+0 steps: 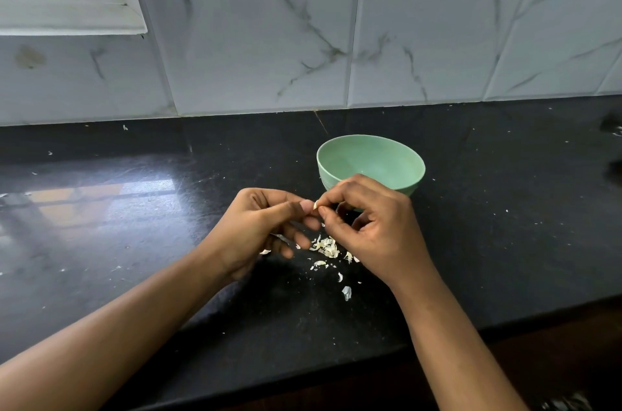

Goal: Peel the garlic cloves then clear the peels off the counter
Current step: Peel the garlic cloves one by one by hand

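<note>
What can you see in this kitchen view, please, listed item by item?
counter: one, black, across the middle of the view
wall tiles: several, white with grey veins, behind the counter
window frame: one, white, upper left
bowl: one seen, pale green, on the counter just behind the hands
garlic clove: one, whitish, pinched between the fingertips of both hands
peels: many small bits, white, on the counter below the hands
left grip: one bare hand, pinches the clove from the left
right grip: one bare hand, pinches the clove from the right, in front of the bowl
</note>
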A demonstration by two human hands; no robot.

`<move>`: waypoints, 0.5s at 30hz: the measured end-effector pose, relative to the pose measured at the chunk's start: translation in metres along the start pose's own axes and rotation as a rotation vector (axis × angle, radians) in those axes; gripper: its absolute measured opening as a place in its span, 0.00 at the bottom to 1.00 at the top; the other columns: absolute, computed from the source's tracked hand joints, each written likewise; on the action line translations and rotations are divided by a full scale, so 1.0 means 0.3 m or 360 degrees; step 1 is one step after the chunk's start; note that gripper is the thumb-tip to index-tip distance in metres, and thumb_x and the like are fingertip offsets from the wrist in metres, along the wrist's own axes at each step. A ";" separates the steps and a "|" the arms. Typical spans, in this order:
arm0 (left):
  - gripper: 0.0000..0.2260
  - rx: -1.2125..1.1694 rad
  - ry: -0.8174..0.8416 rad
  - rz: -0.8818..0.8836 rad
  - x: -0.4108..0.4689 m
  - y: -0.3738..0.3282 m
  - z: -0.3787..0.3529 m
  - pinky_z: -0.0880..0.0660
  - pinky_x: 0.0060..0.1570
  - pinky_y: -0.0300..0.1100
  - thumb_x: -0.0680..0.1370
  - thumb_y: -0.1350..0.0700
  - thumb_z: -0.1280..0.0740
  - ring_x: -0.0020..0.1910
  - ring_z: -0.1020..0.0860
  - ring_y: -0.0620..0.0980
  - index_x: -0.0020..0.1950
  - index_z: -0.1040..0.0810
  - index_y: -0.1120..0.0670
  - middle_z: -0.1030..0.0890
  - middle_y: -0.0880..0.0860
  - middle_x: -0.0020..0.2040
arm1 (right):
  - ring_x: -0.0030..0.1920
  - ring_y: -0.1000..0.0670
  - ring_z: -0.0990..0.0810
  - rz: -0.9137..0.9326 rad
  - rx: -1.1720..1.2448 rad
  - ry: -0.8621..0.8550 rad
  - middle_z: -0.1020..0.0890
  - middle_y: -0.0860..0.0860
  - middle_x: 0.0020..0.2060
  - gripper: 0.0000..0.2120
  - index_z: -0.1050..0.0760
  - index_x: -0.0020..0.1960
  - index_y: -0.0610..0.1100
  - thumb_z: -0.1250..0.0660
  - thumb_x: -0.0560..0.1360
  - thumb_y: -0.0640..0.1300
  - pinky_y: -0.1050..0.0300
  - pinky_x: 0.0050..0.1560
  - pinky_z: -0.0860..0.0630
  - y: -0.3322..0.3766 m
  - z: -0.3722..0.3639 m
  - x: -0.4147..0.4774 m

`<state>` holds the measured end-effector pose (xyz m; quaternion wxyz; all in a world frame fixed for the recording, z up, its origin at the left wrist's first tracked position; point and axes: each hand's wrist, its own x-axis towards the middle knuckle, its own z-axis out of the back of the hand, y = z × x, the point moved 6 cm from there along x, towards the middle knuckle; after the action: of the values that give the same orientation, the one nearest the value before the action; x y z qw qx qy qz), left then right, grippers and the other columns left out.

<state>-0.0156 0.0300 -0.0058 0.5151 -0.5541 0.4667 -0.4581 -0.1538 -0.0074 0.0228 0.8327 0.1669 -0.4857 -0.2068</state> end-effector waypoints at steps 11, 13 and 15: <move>0.04 0.0311 -0.0121 -0.0222 0.000 -0.016 0.010 0.30 0.21 0.35 0.68 0.56 0.28 0.25 0.22 0.47 0.37 0.18 0.57 0.19 0.53 0.30 | 0.33 0.52 0.18 -0.0793 0.0634 0.0019 0.17 0.51 0.34 0.02 0.19 0.41 0.48 0.27 0.72 0.46 0.56 0.29 0.23 -0.093 -0.020 -0.015; 0.04 0.0481 -0.0158 -0.0338 -0.006 -0.027 0.009 0.29 0.24 0.35 0.68 0.54 0.27 0.25 0.22 0.46 0.37 0.17 0.55 0.19 0.52 0.28 | 0.32 0.53 0.19 -0.0951 0.0874 0.0097 0.18 0.48 0.34 0.07 0.20 0.39 0.46 0.29 0.69 0.51 0.59 0.26 0.25 -0.097 -0.036 -0.022; 0.03 0.0637 -0.0177 -0.0421 -0.013 -0.034 0.007 0.30 0.25 0.33 0.68 0.53 0.26 0.24 0.23 0.44 0.36 0.17 0.51 0.19 0.52 0.27 | 0.31 0.52 0.21 -0.1003 0.1011 0.0153 0.18 0.44 0.35 0.08 0.20 0.38 0.44 0.29 0.68 0.49 0.61 0.25 0.26 -0.090 -0.048 -0.022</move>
<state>-0.0137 0.0344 0.0041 0.5751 -0.5215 0.2610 -0.5738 -0.1490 -0.0260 -0.0018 0.6582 0.5635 -0.4113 -0.2831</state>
